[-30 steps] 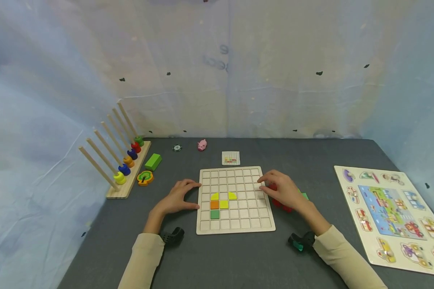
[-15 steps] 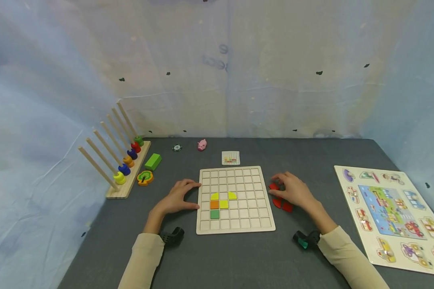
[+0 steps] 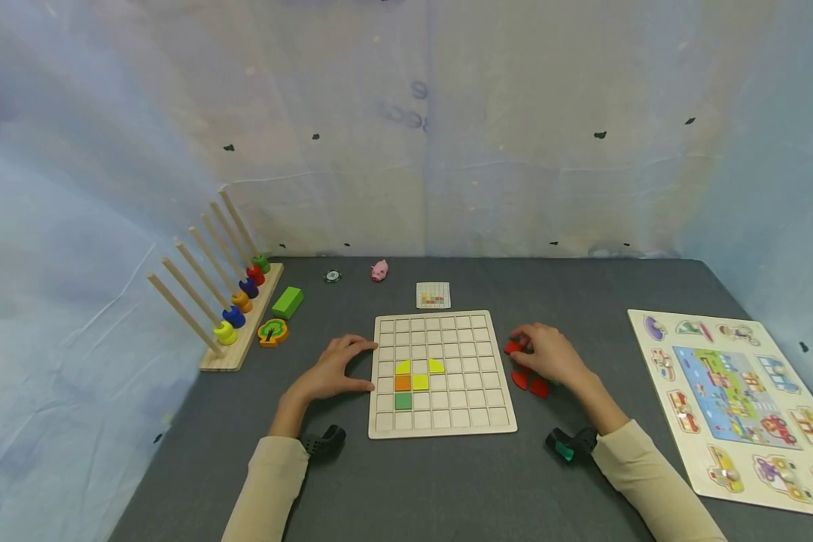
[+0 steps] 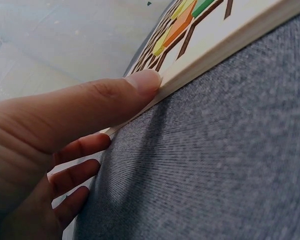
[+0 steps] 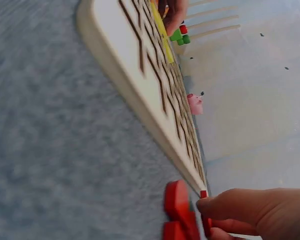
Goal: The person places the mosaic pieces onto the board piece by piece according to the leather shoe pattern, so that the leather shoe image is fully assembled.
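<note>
A square wooden grid board (image 3: 452, 421) bears yellow, orange and green tiles, among them a yellow square (image 3: 420, 382), an orange square (image 3: 403, 383) and a green square (image 3: 403, 401). My left hand (image 3: 332, 372) rests at its left edge, thumb (image 4: 145, 82) touching the rim and fingers spread apart. Right of the board, my right hand (image 3: 549, 354) pinches a small red tile (image 5: 205, 215) between thumb and fingers. More red tiles (image 3: 539, 387) lie below that hand on the dark cloth, partly hidden by it.
Behind the board lie a small pattern card (image 3: 433, 296), a pink pig (image 3: 379, 271) and a round chip (image 3: 333, 276). A peg stand (image 3: 244, 342), a green block (image 3: 287, 302) and a tree piece (image 3: 272, 332) are at left. A picture puzzle board (image 3: 650, 354) lies at right.
My right hand has moved right, off the board's right edge, to the red tiles, and its fingers have come together at one. The left hand has stayed put.
</note>
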`<state>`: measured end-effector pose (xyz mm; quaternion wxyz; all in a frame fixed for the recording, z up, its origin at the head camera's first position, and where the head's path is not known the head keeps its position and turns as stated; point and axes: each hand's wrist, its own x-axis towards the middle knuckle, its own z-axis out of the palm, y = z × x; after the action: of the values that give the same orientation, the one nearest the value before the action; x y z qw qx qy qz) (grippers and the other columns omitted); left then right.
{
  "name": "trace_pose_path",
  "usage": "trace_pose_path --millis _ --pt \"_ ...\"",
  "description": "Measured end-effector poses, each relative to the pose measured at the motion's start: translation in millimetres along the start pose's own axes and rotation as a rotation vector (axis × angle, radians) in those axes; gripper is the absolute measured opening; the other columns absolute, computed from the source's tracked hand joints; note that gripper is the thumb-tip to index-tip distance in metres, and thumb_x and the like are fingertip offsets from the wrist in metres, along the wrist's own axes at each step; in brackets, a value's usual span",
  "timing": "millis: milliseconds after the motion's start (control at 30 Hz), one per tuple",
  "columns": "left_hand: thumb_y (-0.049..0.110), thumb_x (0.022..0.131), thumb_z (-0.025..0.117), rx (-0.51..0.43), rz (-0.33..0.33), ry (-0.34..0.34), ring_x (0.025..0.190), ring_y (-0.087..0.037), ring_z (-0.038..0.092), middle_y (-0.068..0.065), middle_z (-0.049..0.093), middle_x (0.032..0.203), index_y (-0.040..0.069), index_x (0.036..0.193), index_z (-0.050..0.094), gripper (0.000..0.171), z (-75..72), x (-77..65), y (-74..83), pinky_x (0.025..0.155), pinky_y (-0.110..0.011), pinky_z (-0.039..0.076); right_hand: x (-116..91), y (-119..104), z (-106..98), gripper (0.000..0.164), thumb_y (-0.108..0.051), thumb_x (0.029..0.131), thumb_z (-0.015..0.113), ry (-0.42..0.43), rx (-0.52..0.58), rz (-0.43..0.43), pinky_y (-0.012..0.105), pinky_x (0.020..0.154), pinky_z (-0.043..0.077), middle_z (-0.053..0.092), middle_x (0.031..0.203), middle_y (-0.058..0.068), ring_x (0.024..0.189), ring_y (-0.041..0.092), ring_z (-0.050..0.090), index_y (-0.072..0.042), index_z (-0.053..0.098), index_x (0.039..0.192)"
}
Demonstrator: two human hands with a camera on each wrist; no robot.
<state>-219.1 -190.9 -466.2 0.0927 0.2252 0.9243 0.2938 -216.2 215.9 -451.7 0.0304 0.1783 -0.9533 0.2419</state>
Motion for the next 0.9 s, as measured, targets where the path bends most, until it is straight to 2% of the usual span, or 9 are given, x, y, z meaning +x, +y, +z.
trace_pose_path --millis 167,267,433,567,733,900 --pt "0.043 0.073 0.077 0.006 0.007 0.001 0.121 -0.028 0.032 -0.007 0.041 0.134 0.020 0.136 0.048 0.073 -0.9 0.3 0.2 0.098 -0.055 0.030 0 -12 -1 0.026 -0.015 0.080 0.073 0.024 0.070 -0.078 0.036 0.068 0.047 0.062 0.096 0.008 0.081 0.020 0.059 -0.005 0.068 0.103" --pt "0.042 0.074 0.077 0.010 0.009 0.001 0.121 -0.028 0.032 -0.007 0.041 0.134 0.020 0.137 0.047 0.073 -1.2 0.5 0.2 0.098 -0.055 0.030 1 -25 2 0.026 -0.014 0.079 0.074 0.021 0.109 -0.164 0.033 0.067 0.047 0.062 0.095 0.007 0.079 0.020 0.059 -0.005 0.068 0.103" --pt "0.042 0.074 0.077 0.011 0.012 0.003 0.121 -0.029 0.032 -0.007 0.041 0.134 0.019 0.136 0.048 0.073 -1.2 0.5 0.4 0.098 -0.055 0.029 4 -47 15 0.028 -0.012 0.079 0.074 -0.007 0.163 -0.298 0.030 0.067 0.047 0.063 0.092 0.004 0.079 0.018 0.058 -0.005 0.067 0.105" --pt "0.042 0.073 0.077 0.009 0.013 0.003 0.121 -0.028 0.032 -0.007 0.041 0.134 0.019 0.136 0.048 0.073 -0.4 0.5 -0.1 0.098 -0.055 0.030 4 -63 28 0.029 -0.013 0.078 0.075 -0.043 0.223 -0.366 0.031 0.072 0.049 0.064 0.095 0.002 0.082 0.016 0.059 -0.006 0.066 0.105" --pt "0.044 0.073 0.077 0.013 0.014 0.005 0.121 -0.028 0.033 -0.007 0.041 0.133 0.020 0.136 0.048 0.074 0.6 0.5 -1.4 0.098 -0.055 0.030 4 -81 44 0.026 -0.015 0.078 0.076 -0.056 0.254 -0.479 0.028 0.073 0.049 0.064 0.096 0.000 0.083 0.014 0.059 -0.008 0.066 0.100" --pt "0.044 0.073 0.077 0.011 0.018 0.007 0.120 -0.028 0.033 -0.007 0.041 0.133 0.020 0.136 0.048 0.073 0.5 0.2 -1.6 0.098 -0.055 0.030 2 -95 57 0.019 -0.017 0.078 0.076 -0.095 0.279 -0.540 0.022 0.072 0.047 0.064 0.092 -0.002 0.082 0.011 0.058 -0.010 0.067 0.093"
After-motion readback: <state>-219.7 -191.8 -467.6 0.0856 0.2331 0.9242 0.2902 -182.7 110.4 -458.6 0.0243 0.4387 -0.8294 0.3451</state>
